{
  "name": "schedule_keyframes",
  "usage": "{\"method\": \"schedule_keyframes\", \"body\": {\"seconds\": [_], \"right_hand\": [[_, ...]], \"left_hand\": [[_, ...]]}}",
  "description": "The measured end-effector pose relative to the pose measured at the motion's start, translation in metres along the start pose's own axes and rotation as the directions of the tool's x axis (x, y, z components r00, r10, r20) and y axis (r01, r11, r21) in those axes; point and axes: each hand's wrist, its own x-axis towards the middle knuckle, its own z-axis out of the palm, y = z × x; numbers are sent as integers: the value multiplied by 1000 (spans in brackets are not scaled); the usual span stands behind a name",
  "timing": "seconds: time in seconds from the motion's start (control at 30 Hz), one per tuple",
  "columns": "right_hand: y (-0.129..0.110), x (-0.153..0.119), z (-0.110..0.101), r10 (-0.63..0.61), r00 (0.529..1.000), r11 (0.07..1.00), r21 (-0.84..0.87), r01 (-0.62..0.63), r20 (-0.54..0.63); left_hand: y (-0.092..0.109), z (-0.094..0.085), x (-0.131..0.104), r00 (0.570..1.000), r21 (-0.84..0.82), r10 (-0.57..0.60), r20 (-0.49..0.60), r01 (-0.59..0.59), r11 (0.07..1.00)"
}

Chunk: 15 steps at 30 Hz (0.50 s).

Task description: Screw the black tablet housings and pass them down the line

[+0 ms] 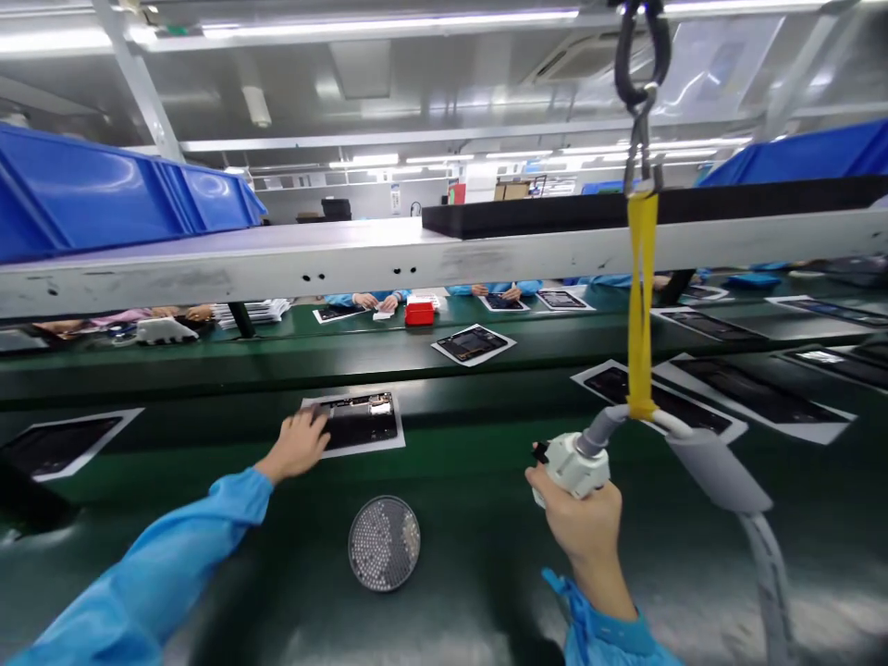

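Observation:
My left hand reaches over the left edge of a white sheet with a dark, flat electronic panel on it, its circuit parts along the top and right. Its fingers are stretched out and slightly blurred; whether they touch the sheet is hard to see. On the right, my right hand is wrapped around a white handheld tool with a black part at its tip. A thick grey cable runs from the tool, held up by a yellow strap. Between my hands lies a round dish of small pale pieces.
More panels on white sheets lie along the green bench, such as one at the left and one at the right. A shelf crosses ahead, with blue bins. Beyond it, co-workers' hands work near a red box.

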Motion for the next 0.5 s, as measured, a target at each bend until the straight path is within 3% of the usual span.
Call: {"method": "schedule_keyframes", "body": {"seconds": [0.1,0.2,0.27,0.37,0.5], "right_hand": [[-5,-3,5,46,998,998,-34,-45,50],[-9,-6,13,55,986,998,-48,-48,157],[-11,-9,17,66,968,997,-62,-53,243],[-11,-12,19,104,915,993,-95,-72,391],[-11,-16,18,148,775,986,-155,-65,614]], "left_hand": [[9,26,-76,996,-19,61,64,-59,998],[12,37,-125,991,-47,81,106,-76,996],[11,39,-137,991,-65,70,117,-63,996],[7,42,-136,989,-93,51,135,-39,995],[5,44,-133,987,-127,50,154,-30,991]]}}
